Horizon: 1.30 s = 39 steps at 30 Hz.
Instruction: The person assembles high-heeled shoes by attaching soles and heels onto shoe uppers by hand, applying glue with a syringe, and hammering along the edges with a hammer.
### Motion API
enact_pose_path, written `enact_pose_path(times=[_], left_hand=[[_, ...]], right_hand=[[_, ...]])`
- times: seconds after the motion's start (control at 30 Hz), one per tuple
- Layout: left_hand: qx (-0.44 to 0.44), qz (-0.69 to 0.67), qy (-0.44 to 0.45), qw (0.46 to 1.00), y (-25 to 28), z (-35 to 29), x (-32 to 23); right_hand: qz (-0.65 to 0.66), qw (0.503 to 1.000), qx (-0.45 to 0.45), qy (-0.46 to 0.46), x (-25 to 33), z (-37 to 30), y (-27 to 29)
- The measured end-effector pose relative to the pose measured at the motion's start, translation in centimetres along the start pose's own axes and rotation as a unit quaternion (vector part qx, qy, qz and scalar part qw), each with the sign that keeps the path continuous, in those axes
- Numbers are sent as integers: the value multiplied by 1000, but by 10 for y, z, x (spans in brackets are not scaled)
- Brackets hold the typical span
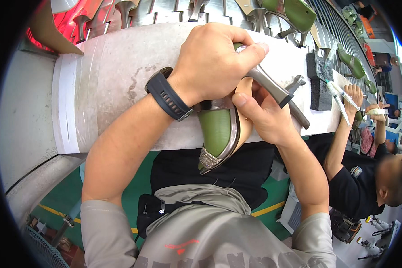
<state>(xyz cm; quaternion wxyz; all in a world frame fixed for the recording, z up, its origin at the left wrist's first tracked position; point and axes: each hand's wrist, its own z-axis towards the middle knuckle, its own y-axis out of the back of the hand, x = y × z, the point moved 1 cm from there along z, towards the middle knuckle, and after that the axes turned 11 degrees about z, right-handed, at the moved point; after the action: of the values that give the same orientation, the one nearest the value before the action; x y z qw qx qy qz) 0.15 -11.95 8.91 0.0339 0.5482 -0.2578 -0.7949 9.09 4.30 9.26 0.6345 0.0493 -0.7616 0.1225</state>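
Observation:
A green high-heeled shoe (215, 127) with a metallic edge, a glittery toe band and a grey heel is held between my hands, toe toward my body. My left hand (216, 58), a dark watch (167, 94) on its wrist, is closed over the back part of the shoe, its thumb lying near the top of the heel. My right hand (268, 114) grips the shoe's side, thumb against the beige lining, other fingers partly hidden behind. The heel, dark at its tip, slants down to the right above that hand.
A hammer (300, 117) lies on the pale worktable (116, 85), right of the heel. Beyond it stands a black block (318, 82) with syringe-like tubes. A conveyor of metal slats (156, 13) carrying green shoes (297, 15) runs along the far side. A co-worker (362, 174) works at right.

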Motion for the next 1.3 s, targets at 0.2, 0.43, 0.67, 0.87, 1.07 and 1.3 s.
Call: enact_pose_path(times=[0.2,0.43,0.67,0.87,1.07,1.3], left_hand=[[-5,5,4,1000,0,-1,0],[-24,4,3,1000,-5,-1,2],[-27,11,-2,1000,-5,1,0],[-44,43,-8,998,-8,1,0],[-35,35,-7,999,-8,2,2],[-42,54,-29,997,-8,4,2]], right_hand=[[1,999,-28,36,-4,-3,-6],[-6,999,-42,1,-2,-6,-4],[84,996,11,-1,-18,-4,12],[50,998,-20,-17,-2,-3,0],[74,996,-54,-21,-3,-13,-2],[63,996,-67,-12,11,-17,-17]])
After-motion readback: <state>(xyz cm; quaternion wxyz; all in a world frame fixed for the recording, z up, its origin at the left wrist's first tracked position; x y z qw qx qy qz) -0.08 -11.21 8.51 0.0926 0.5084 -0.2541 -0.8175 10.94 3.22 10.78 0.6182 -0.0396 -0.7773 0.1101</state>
